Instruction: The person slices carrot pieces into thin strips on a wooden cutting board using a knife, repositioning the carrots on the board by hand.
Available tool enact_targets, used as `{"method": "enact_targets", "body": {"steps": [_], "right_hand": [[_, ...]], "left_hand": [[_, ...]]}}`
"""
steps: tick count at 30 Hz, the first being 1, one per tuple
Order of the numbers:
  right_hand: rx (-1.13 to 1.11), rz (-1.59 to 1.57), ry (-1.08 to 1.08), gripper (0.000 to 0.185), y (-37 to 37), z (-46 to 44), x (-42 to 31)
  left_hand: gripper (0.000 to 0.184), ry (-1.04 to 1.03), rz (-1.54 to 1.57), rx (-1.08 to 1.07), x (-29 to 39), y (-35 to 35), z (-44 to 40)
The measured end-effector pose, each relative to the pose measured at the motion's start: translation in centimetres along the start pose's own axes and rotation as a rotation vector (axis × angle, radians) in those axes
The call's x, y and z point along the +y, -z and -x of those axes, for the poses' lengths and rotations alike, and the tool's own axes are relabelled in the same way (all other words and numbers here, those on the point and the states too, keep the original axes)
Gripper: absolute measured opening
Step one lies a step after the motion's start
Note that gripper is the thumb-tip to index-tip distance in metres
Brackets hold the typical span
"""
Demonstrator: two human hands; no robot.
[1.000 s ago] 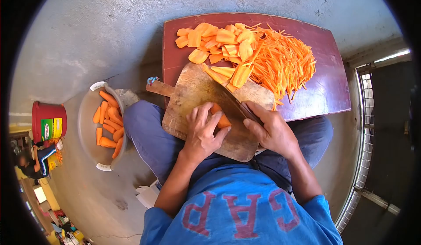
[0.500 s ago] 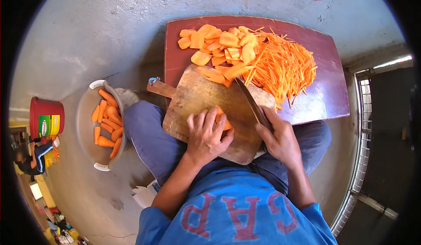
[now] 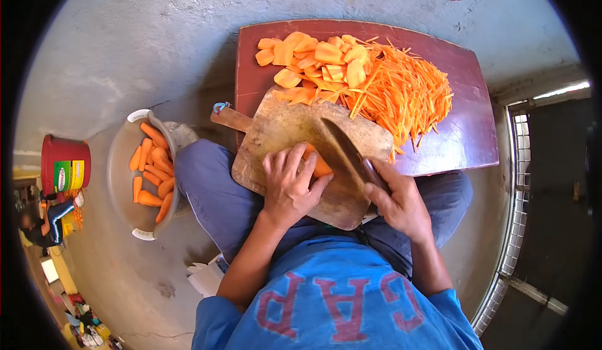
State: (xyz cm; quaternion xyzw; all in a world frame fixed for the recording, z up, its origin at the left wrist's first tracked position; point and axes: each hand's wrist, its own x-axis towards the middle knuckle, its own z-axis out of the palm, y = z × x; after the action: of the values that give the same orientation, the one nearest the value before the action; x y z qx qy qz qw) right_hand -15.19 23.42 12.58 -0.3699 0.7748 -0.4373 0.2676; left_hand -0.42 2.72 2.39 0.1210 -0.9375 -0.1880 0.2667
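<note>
My left hand [image 3: 290, 184] is closed on a carrot piece [image 3: 322, 166], pressing it against the wooden cutting board [image 3: 273, 127] over my lap. The fingers partly cover the piece. In my right hand [image 3: 402, 201] is the handle of a dark-bladed knife [image 3: 343, 142]. Its blade slants over the board, to the right of the carrot piece and apart from it. Flat carrot slices [image 3: 302, 55] are heaped beyond the board, a few overlapping its far edge. To their right lies a large pile of carrot strips [image 3: 414, 93].
The slices and strips rest on a red tabletop [image 3: 467, 118] against the wall. At left, a grey basin [image 3: 115, 184] holds several whole carrots [image 3: 160, 162]. Beyond it stand a red bucket [image 3: 66, 156] and a seated person [image 3: 47, 224]. A barred door [image 3: 517, 206] is at right.
The knife has drawn back from the slices at the board's far edge, its tip now farther left and nearer me. Those slices now lie flatter. My left hand keeps hold of the carrot piece.
</note>
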Motion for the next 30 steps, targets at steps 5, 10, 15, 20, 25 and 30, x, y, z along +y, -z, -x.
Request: {"method": "enact_targets", "body": {"steps": [5,10,15,20,25,30], "right_hand": [[-0.163,0.039,-0.023,0.058,-0.7,3.0,-1.1],[-0.184,0.120,-0.039,0.058,-1.6,4.7,-2.5],[-0.242,0.124,-0.147,0.057,-0.9,4.3,-3.6],[-0.158,0.168,0.073,0.055,-3.6,-0.4,-0.8],[-0.261,0.142,-0.033,0.060,-1.5,0.9,-2.9],[-0.233,0.206,0.012,0.060,-2.5,1.0,-2.7]], "left_hand": [[0.047,0.002,0.088,-0.026,0.2,1.2,-0.6],[0.043,-0.016,0.076,-0.049,-0.1,0.6,-0.2],[0.036,-0.050,0.050,-0.022,0.1,0.5,-0.2],[0.035,-0.037,0.046,-0.033,0.3,0.8,-0.2],[0.035,0.012,0.099,0.019,0.1,0.5,-0.1],[0.035,0.008,0.086,0.011,0.2,0.5,-0.2]]}}
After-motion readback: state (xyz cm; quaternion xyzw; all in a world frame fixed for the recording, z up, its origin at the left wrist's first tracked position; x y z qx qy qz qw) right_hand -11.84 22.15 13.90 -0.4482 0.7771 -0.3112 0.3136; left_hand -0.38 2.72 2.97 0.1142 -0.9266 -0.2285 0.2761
